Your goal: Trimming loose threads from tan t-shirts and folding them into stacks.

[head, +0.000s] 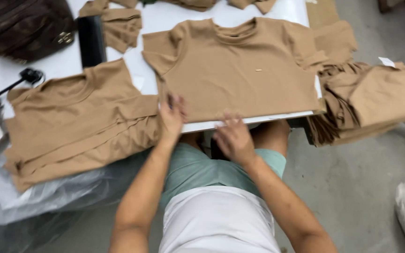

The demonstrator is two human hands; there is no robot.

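A tan T-shirt [240, 65] lies flat on a white table [165, 18], neck away from me. My left hand [171, 117] rests with spread fingers on the shirt's lower left hem. My right hand [233, 137] lies at the hem near the table's front edge, fingers spread, holding nothing that I can see. A stack of tan shirts [76, 119] sits to the left of my left hand. A second pile of tan shirts [371, 98] hangs over the table's right end.
A black cylinder [91, 40] stands behind the left stack. A dark bag [24, 26] sits at the back left, a black tool [26, 76] beside it. Clear plastic sheeting [48, 197] lies under the left stack. More tan pieces [120, 23] lie at the back. Concrete floor [352, 187] is on the right.
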